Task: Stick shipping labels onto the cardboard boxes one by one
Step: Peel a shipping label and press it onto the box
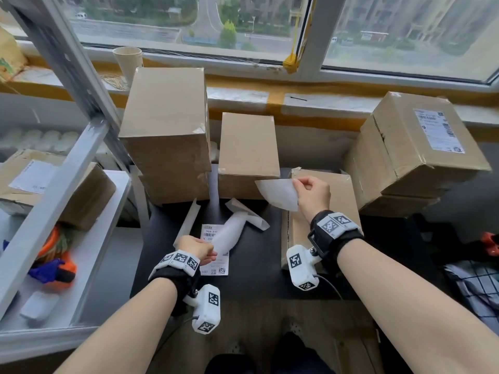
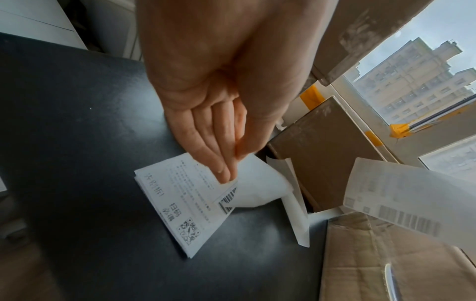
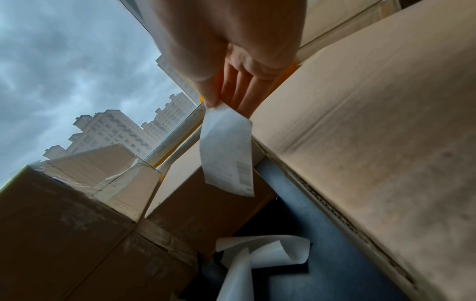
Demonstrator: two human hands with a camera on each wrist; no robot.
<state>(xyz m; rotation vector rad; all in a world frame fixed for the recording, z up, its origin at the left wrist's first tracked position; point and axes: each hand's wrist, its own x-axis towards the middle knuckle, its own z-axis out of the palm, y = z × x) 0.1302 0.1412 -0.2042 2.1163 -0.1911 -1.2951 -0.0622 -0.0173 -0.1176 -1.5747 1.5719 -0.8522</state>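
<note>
My right hand (image 1: pixel 295 183) (image 3: pixel 219 104) pinches one corner of a peeled white shipping label (image 1: pixel 278 194) (image 3: pixel 226 150) (image 2: pixel 401 199), which hangs curled in the air. It is over the left edge of a flat cardboard box (image 1: pixel 332 206) (image 3: pixel 373 142). My left hand (image 1: pixel 213 252) (image 2: pixel 235 165) is low over the black table (image 1: pixel 256 279), pinching a translucent backing sheet (image 1: pixel 229 233) (image 2: pixel 257 187). The sheet lies across a stack of printed labels (image 1: pixel 220 267) (image 2: pixel 180 203). A tall box (image 1: pixel 167 125) and a smaller box (image 1: pixel 248 147) stand behind, with no label showing.
Two stacked boxes (image 1: pixel 413 147) at the right carry a label on top. Curled backing strips (image 1: pixel 248 214) (image 3: pixel 262 252) lie on the table. A metal shelf (image 1: pixel 81 163) with a labelled box (image 1: pixel 54 184) stands left. A paper cup (image 1: pixel 128 60) sits on the sill.
</note>
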